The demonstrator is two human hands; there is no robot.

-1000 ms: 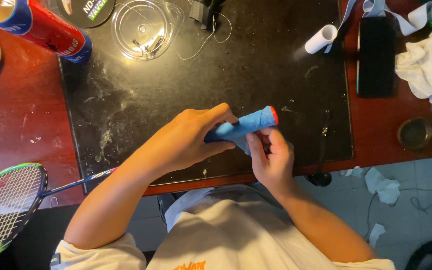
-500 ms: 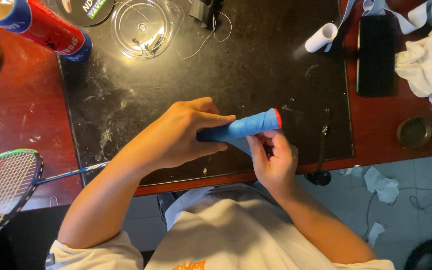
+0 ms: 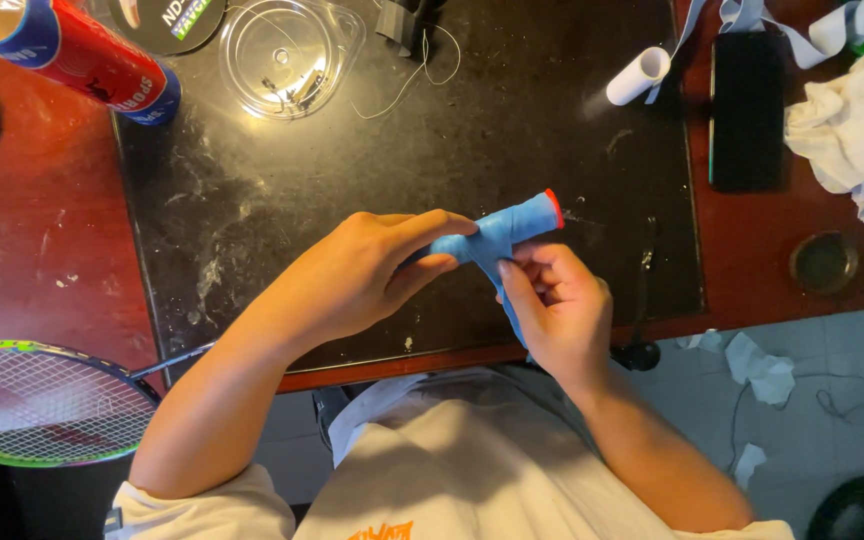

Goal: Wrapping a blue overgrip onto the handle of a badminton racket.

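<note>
Head view, lower left: badminton racket head (image 3: 37, 400); centre frame, left hand (image 3: 352, 275) fingers pinching the blue-wrapped racket handle (image 3: 512, 225); right hand (image 3: 557, 310) fingers pinching the loose blue grip tape tail (image 3: 508, 300). Wrap looks nearly complete; tail remains unfixed.

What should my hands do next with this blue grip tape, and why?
Probably turn the handle a little with the left hand while the right hand keeps the tape taut. The wrap already reaches the red end cap, and a loose strip runs down into the right fingers.
</note>
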